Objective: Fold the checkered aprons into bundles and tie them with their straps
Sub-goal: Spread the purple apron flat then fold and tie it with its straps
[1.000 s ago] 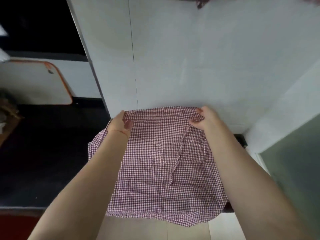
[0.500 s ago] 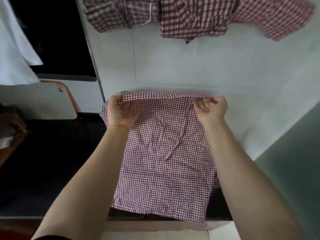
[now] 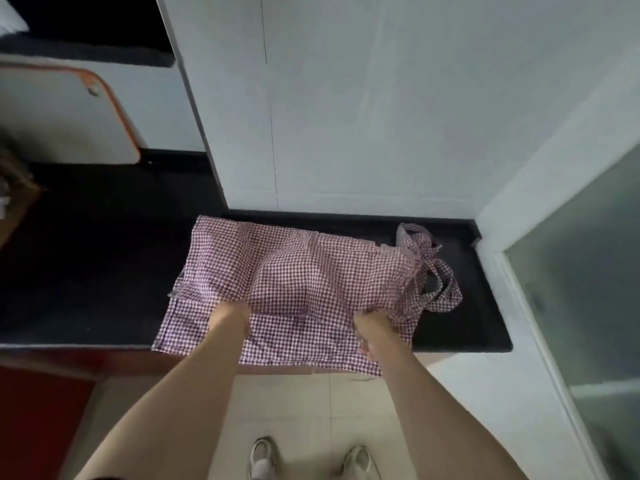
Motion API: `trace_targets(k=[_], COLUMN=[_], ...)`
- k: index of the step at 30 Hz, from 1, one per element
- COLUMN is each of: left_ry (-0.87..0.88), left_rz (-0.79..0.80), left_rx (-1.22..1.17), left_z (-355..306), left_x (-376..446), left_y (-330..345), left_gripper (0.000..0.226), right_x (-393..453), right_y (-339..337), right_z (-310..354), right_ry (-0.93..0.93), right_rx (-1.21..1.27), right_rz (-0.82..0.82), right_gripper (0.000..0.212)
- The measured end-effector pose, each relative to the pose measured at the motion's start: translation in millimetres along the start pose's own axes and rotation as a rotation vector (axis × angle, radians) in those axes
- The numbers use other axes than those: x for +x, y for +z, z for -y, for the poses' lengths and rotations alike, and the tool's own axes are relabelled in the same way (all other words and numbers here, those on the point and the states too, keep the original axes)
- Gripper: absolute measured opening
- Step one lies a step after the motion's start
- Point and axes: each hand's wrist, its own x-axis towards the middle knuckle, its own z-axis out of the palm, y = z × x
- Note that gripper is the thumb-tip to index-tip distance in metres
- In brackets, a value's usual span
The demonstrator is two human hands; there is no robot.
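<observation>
A red-and-white checkered apron [image 3: 294, 271] lies spread on the black counter [image 3: 86, 265], its near edge hanging a little over the front. Its straps [image 3: 429, 271] lie in loose loops at the right end. My left hand [image 3: 230, 315] pinches the cloth near the front, left of the middle. My right hand [image 3: 372, 323] grips the cloth near the front right. A rounded bulge of fabric rises between and beyond my two hands.
A white wall panel [image 3: 363, 116] rises behind the counter. A glass-fronted unit [image 3: 588, 289] stands at the right. A white board with an orange rim [image 3: 69, 116] leans at the left. Beige floor tiles and my shoes [image 3: 304, 459] are below.
The view has tilted down, so the hanging aprons at the top are out of sight. My hands have pulled back from the apron's far edge to its near part, and the straps now show at the right.
</observation>
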Motion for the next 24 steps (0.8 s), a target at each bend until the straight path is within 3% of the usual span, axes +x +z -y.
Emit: trace_targets(k=[2,3,6,7,9,11,13,15,24], left_ry=[0.012,0.089,0.422,0.544,0.695,0.679,0.564,0.516,0.487], left_rz=[0.001,-0.068,-0.258,-0.267,-0.139,0.055,0.187,0.209,0.165], left_rx=[0.321,0.520,0.805,0.839,1.005,1.147,1.223,1.273,1.234], left_z=[10.8,11.0,5.2,4.7,10.6,18.1,27.4,32.3,11.3], left_x=[0.2,-1.6,-8.2,-7.8,0.0,7.4,15.5,20.3,20.6], left_y=[1.4,2.5,12.7,18.0,29.5,42.1,54.3,63.9,107.3], left_gripper=[0.035,0.036,0.032,0.034,0.051,0.068,0.077,0.083,0.083], right_x=[10.8,12.8,13.7,15.8,22.8,37.3,53.1,67.2,118.3], right_y=[-2.0,-3.4,-9.0,-7.0,-2.8,4.2,6.9,6.1,-30.3], right_z=[-16.8,-16.2,6.5,13.5,19.7,11.3,0.1,-10.3,8.6], right_ry=[0.094,0.041,-0.263,-0.370,-0.597,-0.689,-0.539,-0.433,-0.505], right_rx=[-0.296,-0.489,-0.869,-0.884,-0.916,-1.034,-1.112,-1.138,-1.095], right_rz=[0.119,0.088,-0.209,-0.309,-0.437,-0.376,-0.179,-0.082,-0.035], right_gripper=[0.040,0.036,0.033,0.029,0.023,0.039,0.068,0.085,0.092])
